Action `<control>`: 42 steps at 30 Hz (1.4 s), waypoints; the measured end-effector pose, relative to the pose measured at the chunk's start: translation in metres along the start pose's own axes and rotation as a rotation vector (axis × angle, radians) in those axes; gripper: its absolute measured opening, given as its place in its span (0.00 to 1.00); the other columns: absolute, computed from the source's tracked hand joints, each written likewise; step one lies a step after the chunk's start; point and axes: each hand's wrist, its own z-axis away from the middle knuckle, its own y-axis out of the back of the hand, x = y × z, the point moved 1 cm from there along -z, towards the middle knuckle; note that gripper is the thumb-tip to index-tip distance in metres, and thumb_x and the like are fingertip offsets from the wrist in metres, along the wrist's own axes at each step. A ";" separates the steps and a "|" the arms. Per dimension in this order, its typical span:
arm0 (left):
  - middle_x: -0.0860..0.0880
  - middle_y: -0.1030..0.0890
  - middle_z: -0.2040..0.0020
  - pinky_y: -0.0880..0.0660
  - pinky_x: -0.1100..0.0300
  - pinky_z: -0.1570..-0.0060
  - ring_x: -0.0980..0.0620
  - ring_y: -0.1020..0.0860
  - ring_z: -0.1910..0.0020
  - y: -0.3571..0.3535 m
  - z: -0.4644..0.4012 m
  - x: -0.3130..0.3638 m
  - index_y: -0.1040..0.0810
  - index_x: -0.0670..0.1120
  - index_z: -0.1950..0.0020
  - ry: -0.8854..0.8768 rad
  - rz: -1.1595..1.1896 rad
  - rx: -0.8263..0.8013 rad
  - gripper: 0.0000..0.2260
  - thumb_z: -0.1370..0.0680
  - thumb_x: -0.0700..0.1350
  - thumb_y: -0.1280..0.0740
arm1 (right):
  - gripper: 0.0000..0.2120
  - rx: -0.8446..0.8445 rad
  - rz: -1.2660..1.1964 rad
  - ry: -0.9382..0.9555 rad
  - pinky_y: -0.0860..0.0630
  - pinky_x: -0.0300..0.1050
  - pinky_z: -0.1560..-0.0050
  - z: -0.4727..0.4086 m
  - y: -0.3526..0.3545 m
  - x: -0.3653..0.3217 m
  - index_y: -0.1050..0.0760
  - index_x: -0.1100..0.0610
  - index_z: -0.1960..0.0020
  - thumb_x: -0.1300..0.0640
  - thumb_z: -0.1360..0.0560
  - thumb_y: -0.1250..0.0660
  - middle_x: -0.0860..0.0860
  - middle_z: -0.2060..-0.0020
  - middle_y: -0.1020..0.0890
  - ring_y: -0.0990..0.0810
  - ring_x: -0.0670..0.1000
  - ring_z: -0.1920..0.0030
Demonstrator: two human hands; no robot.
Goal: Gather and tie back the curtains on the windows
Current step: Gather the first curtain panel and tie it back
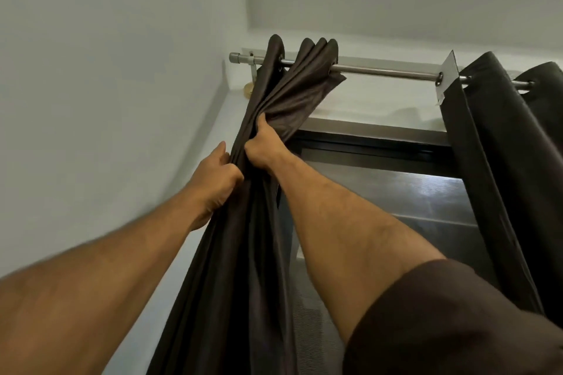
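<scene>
A dark brown curtain [292, 85] hangs bunched at the left end of a metal rod [380, 71], its folds falling to the bottom of the view. My left hand [217, 175] grips the bundle from its left side. Just above it, my right hand [263, 146] grips the folds from the right, thumb pointing up. A second dark curtain [499, 143] hangs on the same rod at the right edge, untouched by either hand.
Between the two curtains is a dark window [396, 192] with a mesh screen. A white wall [106, 70] stands close on the left. A rod bracket [252, 70] sits at the left end, and a white tag [446, 76] hangs from the rod.
</scene>
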 end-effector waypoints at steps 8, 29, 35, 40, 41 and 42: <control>0.40 0.14 0.54 0.16 0.43 0.50 0.36 0.15 0.51 0.001 0.001 -0.008 0.17 0.51 0.41 0.025 0.053 -0.045 0.23 0.31 0.35 0.38 | 0.38 -0.057 -0.051 0.015 0.34 0.38 0.38 0.004 -0.008 -0.010 0.53 0.53 0.16 0.71 0.22 0.44 0.61 0.24 0.32 0.30 0.61 0.28; 0.55 0.15 0.46 0.18 0.63 0.51 0.58 0.16 0.47 -0.028 0.178 -0.079 0.22 0.54 0.33 0.086 -0.055 -0.174 0.18 0.21 0.41 0.33 | 0.31 0.021 -0.560 -0.215 0.25 0.51 0.29 0.224 -0.069 0.086 0.42 0.54 0.19 0.47 0.17 0.35 0.51 0.29 0.24 0.23 0.49 0.31; 0.50 0.14 0.42 0.19 0.54 0.42 0.53 0.16 0.43 0.007 0.254 -0.111 0.21 0.48 0.32 0.200 -0.146 -0.178 0.15 0.19 0.45 0.32 | 0.25 -0.014 -0.698 -0.321 0.22 0.44 0.34 0.316 -0.114 0.101 0.33 0.53 0.24 0.45 0.17 0.36 0.47 0.35 0.19 0.19 0.43 0.36; 0.54 0.12 0.51 0.20 0.66 0.59 0.58 0.14 0.51 0.027 0.314 -0.133 0.12 0.60 0.50 0.510 -0.035 -0.036 0.24 0.15 0.62 0.48 | 0.28 -0.032 -0.651 -0.376 0.27 0.46 0.28 0.379 -0.141 0.106 0.40 0.46 0.21 0.44 0.18 0.35 0.39 0.29 0.25 0.27 0.38 0.31; 0.54 0.12 0.53 0.19 0.64 0.59 0.57 0.14 0.53 0.030 0.323 -0.140 0.12 0.59 0.51 0.539 -0.103 -0.015 0.23 0.15 0.61 0.46 | 0.29 -0.040 -0.641 -0.384 0.27 0.43 0.30 0.390 -0.144 0.106 0.42 0.42 0.21 0.42 0.18 0.35 0.33 0.32 0.25 0.27 0.35 0.32; 0.54 0.12 0.54 0.19 0.61 0.58 0.54 0.14 0.54 0.032 0.333 -0.147 0.13 0.56 0.50 0.550 -0.190 -0.004 0.19 0.14 0.57 0.43 | 0.30 -0.049 -0.622 -0.396 0.26 0.41 0.33 0.401 -0.147 0.105 0.44 0.39 0.21 0.41 0.19 0.35 0.27 0.38 0.25 0.26 0.33 0.33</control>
